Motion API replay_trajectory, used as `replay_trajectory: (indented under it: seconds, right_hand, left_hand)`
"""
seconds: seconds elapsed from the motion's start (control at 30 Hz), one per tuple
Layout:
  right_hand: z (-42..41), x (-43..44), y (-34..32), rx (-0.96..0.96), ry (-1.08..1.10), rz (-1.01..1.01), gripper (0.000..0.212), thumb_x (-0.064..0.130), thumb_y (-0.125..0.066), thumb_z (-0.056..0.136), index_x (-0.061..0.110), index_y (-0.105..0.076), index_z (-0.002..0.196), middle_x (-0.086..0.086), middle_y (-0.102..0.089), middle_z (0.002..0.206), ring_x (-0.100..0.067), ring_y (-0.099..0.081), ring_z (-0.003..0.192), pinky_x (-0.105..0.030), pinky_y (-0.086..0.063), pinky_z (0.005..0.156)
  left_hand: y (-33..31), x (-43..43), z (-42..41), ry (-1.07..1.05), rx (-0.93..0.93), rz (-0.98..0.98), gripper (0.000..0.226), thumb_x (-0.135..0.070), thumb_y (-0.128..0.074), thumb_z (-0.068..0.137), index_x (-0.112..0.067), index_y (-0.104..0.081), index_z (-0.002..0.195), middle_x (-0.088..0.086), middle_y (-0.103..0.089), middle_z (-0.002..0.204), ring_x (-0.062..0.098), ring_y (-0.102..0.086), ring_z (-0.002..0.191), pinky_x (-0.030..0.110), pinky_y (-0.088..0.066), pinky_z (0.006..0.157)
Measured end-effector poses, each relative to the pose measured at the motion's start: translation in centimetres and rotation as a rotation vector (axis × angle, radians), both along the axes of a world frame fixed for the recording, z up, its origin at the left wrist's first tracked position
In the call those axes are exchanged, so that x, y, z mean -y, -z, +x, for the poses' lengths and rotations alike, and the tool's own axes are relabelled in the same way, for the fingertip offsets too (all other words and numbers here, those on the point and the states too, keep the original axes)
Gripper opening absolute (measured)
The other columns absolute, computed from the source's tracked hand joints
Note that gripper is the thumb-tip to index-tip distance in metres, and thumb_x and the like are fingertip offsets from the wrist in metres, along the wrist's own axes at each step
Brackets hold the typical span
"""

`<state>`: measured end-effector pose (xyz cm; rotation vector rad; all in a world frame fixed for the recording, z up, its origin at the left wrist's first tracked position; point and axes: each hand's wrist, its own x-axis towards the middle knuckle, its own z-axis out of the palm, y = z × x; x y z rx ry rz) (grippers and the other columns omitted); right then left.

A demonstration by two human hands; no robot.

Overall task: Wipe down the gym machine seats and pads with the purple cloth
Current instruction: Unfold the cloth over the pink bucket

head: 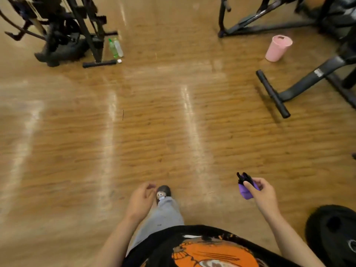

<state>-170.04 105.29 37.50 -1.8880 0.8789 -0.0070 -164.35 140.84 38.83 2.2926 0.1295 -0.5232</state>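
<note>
Head view: the right hand at lower right pinches the purple cloth, bunched small, with something black I cannot identify poking out above the fingers. The left hand at bottom centre hangs loosely curled and empty. Both are over the wooden floor, well apart from the dark machine at upper left and the machine frame at right. No seat or pad shows clearly. As I judge the risks, the glossy floor could cause a slip. The low foot bar or the weight plate at lower right could catch a foot. The wadded cloth would wipe poorly unless opened out
</note>
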Motion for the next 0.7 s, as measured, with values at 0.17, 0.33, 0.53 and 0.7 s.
replay_trajectory:
  seconds: [0.17, 0.33, 0.53, 0.7]
  right_hand:
    - [9.2, -3.3, -0.7, 0.053, 0.093, -0.014, 0.009, 0.016, -0.070, 0.086, 0.014, -0.066, 0.094, 0.002, -0.068, 0.086, -0.017, -0.062, 0.081, -0.026, -0.043, 0.066]
    - [16.3, -4.9, -1.5, 0.083, 0.161, 0.011, 0.008, 0.013, -0.069, 0.087, 0.014, -0.065, 0.093, 0.005, -0.067, 0.085, -0.011, -0.061, 0.078, -0.020, -0.042, 0.065]
    - [22.3, -3.4, -1.1, 0.060, 0.213, 0.007, 0.009, 0.012, -0.069, 0.086, 0.018, -0.063, 0.089, 0.006, -0.067, 0.083, -0.014, -0.062, 0.078, -0.017, -0.044, 0.064]
    - [29.4, -0.3, 0.1, 0.014, 0.226, 0.014, 0.007, 0.011, -0.069, 0.087, 0.014, -0.064, 0.090, 0.002, -0.067, 0.084, -0.019, -0.062, 0.081, -0.024, -0.043, 0.066]
  left_hand:
    - [-1.1, -3.5, 14.1, 0.117, 0.070, 0.110, 0.020, -0.018, -0.052, 0.097, -0.013, -0.063, 0.113, 0.002, -0.065, 0.114, 0.019, -0.060, 0.108, 0.025, -0.040, 0.081]
    - [-2.0, -3.0, 24.8, 0.198, 0.143, 0.074, 0.014, -0.014, -0.055, 0.095, -0.013, -0.064, 0.106, -0.002, -0.064, 0.103, 0.016, -0.059, 0.099, 0.025, -0.038, 0.076]
    - [-0.6, 2.1, 31.0, 0.207, 0.049, -0.037, 0.012, -0.013, -0.052, 0.097, -0.017, -0.062, 0.102, -0.004, -0.062, 0.101, 0.010, -0.055, 0.095, 0.021, -0.037, 0.071]
    - [1.4, 7.0, 35.5, 0.312, -0.098, -0.056, 0.013, -0.017, -0.051, 0.098, -0.019, -0.062, 0.104, -0.007, -0.062, 0.102, 0.008, -0.055, 0.097, 0.007, -0.034, 0.067]
